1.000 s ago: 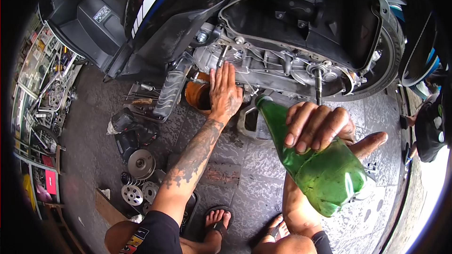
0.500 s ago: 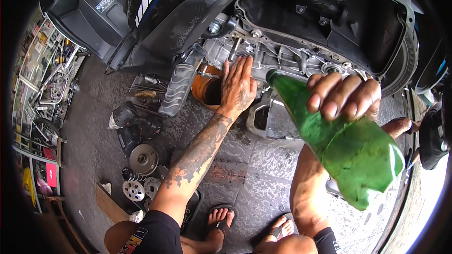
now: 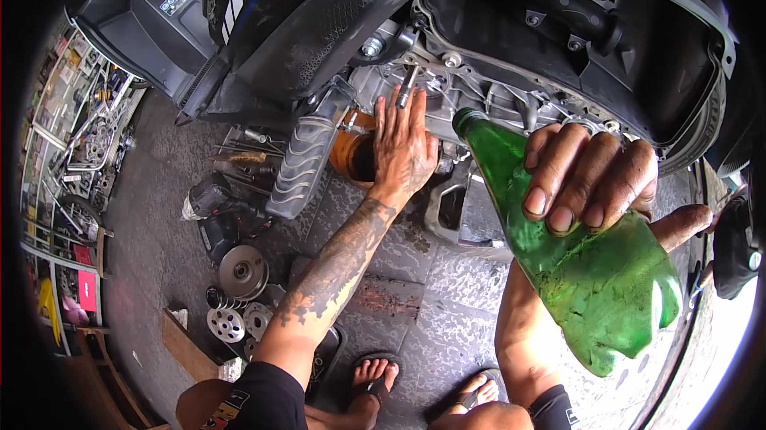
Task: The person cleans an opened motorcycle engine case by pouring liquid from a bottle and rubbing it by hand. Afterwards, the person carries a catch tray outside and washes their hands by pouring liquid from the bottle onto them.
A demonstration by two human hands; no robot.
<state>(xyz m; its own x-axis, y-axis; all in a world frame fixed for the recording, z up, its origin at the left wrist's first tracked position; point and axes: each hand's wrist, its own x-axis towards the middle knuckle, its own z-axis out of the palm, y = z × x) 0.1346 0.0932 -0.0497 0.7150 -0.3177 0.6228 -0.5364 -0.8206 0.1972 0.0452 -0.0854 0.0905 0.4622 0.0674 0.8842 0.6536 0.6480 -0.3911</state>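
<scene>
My right hand (image 3: 594,179) is wrapped round a green plastic bottle (image 3: 590,286), dented and dirty. The bottle is tilted, its neck pointing up and left towards the metal engine casing (image 3: 495,103) of a motorbike. Against the lower part of that casing lies my left hand (image 3: 403,147), its fingers stretched out and holding nothing. A metal shaft (image 3: 408,87) sticks out by its fingertips. Just left of this hand is an orange, dark-mouthed container (image 3: 349,151). What lies under the left palm is hidden.
A ridged footrest (image 3: 305,155) juts out left of the container. On the floor lie a cordless power tool (image 3: 223,218), a round metal pulley part (image 3: 243,272), several loose parts and hand tools. A metal frame part (image 3: 445,211) sits below the engine. Shelves (image 3: 68,159) line the left side.
The bottle has shifted slightly downward in view, still in my right hand. The motorbike appears a little further right. My left hand stays at the casing, its fingers slightly more spread.
</scene>
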